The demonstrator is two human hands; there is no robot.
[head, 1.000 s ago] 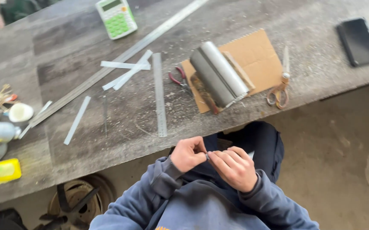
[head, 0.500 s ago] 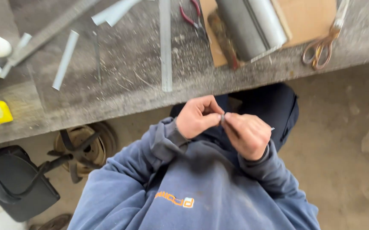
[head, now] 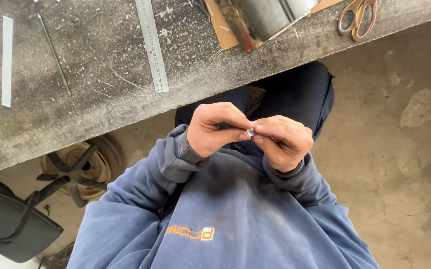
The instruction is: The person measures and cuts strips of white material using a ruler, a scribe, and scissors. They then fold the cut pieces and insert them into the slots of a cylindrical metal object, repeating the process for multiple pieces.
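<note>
— Two hands meet now: left hand [head: 215, 130] and right hand [head: 284, 142] pinch a small metal piece [head: 250, 132] between closed fingertips.
— Changed?
— They've dropped from the workbench [head: 91, 114], with its steel ruler [head: 151, 45] at twelve o'clock, toward the lap.

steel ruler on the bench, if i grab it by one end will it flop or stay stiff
The steel ruler looks long, thin and flat, so it would probably bow slightly yet spring back. Lying flush on the gritty bench, it may be hard to pinch up; its end sits near the edge, so sliding it off looks easier.
</note>
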